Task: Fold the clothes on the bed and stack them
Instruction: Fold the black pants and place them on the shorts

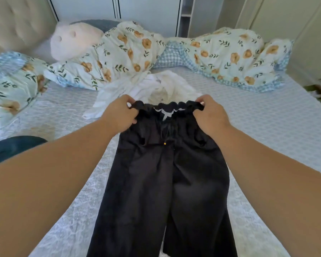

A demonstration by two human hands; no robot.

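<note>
Black cotton-like trousers with a gathered elastic waistband and drawstring: laid lengthwise on the pale blue-grey patterned bed sheet, waistband far from me, both legs running back toward me and off the lower edge of view, side by side with a narrow gap between them low down. My left hand pinches the left corner of the waistband, fingers curled round the ruffled edge; my right hand grips the right corner the same way. Waistband is lifted a little and pulled taut between the two hands; a white label shows inside it. Step in hand, as I judge it: spreading and squaring the trousers flat, before any fold is made. Next move would call for carrying one waistband corner across to the other so one leg lies on top of its twin, then smoothing and folding along the length; the hems are out of sight, so I cannot tell whether they lie even. Other stock: crumpled white shirt-like garment, unfolded, just beyond the waistband; dark teal cloth item at the left edge of the bed, shape unclear. No finished stack shows. Background: bunched floral quilt with blue gingham lining and a white plush pillow along the far side.
</note>
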